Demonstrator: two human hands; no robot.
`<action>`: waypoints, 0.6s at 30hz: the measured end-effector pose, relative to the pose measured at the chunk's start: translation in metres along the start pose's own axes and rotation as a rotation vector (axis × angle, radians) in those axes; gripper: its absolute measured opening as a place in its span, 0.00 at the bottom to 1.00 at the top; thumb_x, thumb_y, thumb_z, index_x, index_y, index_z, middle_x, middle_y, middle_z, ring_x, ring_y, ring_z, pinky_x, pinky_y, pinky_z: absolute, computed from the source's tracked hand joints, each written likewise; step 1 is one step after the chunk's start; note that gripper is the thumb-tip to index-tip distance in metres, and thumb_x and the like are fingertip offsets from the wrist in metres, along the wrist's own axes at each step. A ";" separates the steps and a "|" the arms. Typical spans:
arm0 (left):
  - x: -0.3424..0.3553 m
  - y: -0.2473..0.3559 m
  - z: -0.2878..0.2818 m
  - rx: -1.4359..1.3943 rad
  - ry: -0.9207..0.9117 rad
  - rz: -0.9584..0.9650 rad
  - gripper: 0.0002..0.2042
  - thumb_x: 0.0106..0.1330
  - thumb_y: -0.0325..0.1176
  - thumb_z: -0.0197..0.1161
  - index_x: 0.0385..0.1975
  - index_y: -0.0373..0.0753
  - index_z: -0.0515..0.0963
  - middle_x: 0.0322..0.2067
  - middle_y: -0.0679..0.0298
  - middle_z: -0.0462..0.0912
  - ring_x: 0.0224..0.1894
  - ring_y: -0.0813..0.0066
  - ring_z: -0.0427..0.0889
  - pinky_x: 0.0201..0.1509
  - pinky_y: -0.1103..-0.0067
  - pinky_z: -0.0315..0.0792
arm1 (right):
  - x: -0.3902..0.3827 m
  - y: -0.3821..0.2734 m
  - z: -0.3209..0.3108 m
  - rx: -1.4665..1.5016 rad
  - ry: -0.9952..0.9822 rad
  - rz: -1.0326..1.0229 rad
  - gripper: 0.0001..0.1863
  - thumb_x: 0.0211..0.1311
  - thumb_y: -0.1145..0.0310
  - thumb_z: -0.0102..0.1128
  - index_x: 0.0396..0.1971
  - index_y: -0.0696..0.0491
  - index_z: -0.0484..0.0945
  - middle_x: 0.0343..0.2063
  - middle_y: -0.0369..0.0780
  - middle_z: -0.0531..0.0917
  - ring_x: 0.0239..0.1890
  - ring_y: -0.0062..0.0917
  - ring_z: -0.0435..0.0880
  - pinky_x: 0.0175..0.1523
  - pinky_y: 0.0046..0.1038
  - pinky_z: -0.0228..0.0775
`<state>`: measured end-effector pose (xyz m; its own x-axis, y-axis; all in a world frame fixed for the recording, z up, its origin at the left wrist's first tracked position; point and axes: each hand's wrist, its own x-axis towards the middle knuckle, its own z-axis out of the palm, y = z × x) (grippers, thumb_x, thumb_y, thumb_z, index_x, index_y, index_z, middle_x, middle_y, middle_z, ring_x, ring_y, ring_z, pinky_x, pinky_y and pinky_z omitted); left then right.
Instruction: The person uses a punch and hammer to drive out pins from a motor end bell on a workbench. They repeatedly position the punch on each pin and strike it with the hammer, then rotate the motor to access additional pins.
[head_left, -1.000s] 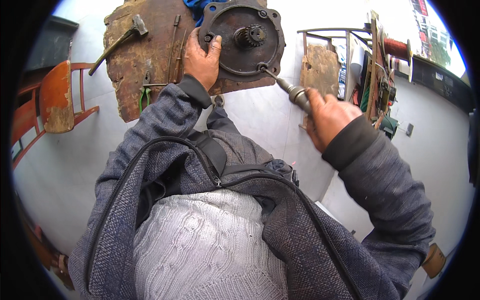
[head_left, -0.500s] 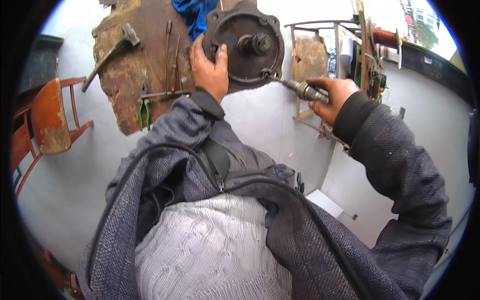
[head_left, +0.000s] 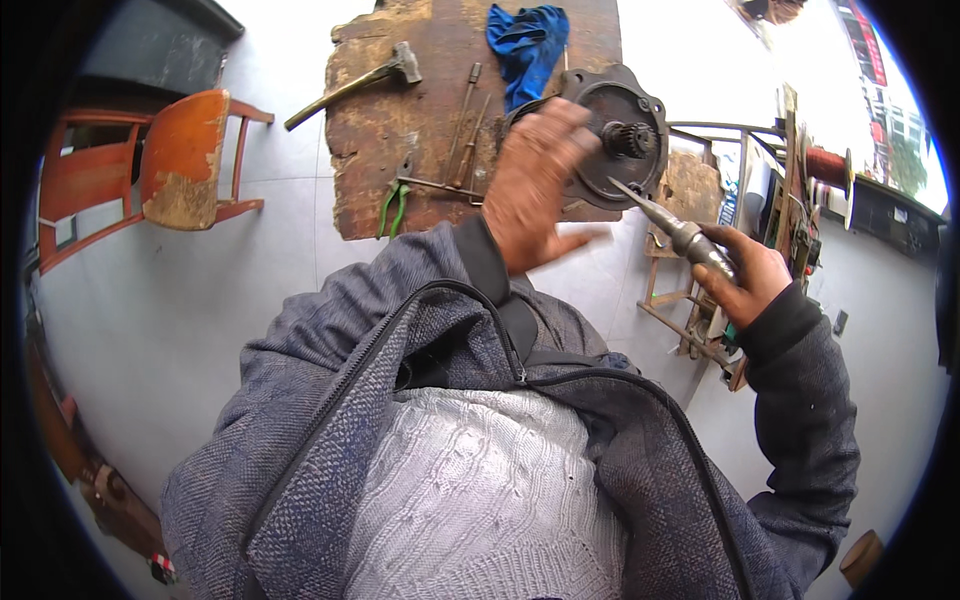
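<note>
A dark, round cast-metal housing (head_left: pixel 606 103) with a rim of bolt lugs sits at the right edge of the worn wooden table (head_left: pixel 365 185). A toothed gear shaft (head_left: pixel 628 140) stands up from its centre. My left hand (head_left: pixel 535 190) is blurred by motion over the housing's left side, thumb stretched out, with nothing visible in it. My right hand (head_left: pixel 750 272) grips a metal tool (head_left: pixel 684 235) with a thick stepped body and a long tapered tip. That tip points at the housing's lower rim; whether it touches, I cannot tell.
On the table lie a hammer (head_left: pixel 360 85), green-handled pliers (head_left: pixel 393 207), thin metal rods (head_left: pixel 463 115) and a blue cloth (head_left: pixel 528 50). An orange-brown chair (head_left: pixel 185 150) stands at left. A cluttered metal frame (head_left: pixel 690 185) and a spool of copper-coloured wire (head_left: pixel 826 168) are at right.
My left hand has come off the housing's face, moving toward me and turning. The tool's tip has left the bolt lug at the lower rim. The whole view has shifted.
</note>
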<state>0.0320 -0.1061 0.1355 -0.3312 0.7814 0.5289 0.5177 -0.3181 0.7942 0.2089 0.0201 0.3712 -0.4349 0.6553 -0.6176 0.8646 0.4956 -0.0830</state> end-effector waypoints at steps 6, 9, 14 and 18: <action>-0.017 0.016 -0.062 0.230 -0.126 0.064 0.19 0.57 0.33 0.69 0.48 0.37 0.78 0.37 0.59 0.83 0.40 0.58 0.85 0.47 0.64 0.78 | 0.050 -0.077 0.083 0.243 0.001 -0.661 0.21 0.64 0.65 0.68 0.50 0.64 0.80 0.39 0.51 0.88 0.41 0.36 0.90 0.49 0.34 0.80; -0.076 -0.024 -0.116 0.101 -0.079 -0.314 0.23 0.52 0.27 0.76 0.50 0.40 0.79 0.37 0.56 0.83 0.42 0.55 0.86 0.44 0.66 0.79 | 0.115 -0.113 0.123 0.539 0.010 -0.636 0.24 0.72 0.54 0.63 0.53 0.62 0.79 0.35 0.43 0.87 0.32 0.23 0.86 0.36 0.27 0.79; -0.186 -0.044 -0.195 -0.297 0.553 -0.962 0.08 0.69 0.25 0.69 0.43 0.35 0.78 0.30 0.69 0.79 0.34 0.81 0.79 0.40 0.81 0.75 | 0.237 -0.196 0.211 0.597 -0.138 -0.285 0.31 0.64 0.46 0.66 0.54 0.58 0.84 0.45 0.51 0.88 0.44 0.35 0.90 0.54 0.34 0.80; -0.231 -0.023 -0.241 -0.315 1.019 -0.902 0.10 0.69 0.23 0.65 0.48 0.35 0.76 0.40 0.62 0.80 0.39 0.73 0.81 0.49 0.73 0.76 | 0.324 -0.265 0.298 0.244 -0.009 -0.343 0.30 0.59 0.45 0.68 0.52 0.53 0.86 0.45 0.49 0.89 0.48 0.40 0.89 0.57 0.36 0.78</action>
<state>-0.0937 -0.4086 0.0672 -0.9428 0.0924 -0.3204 -0.3306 -0.1326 0.9344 -0.0858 -0.0687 -0.0404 -0.7070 0.4699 -0.5285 0.7044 0.5344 -0.4672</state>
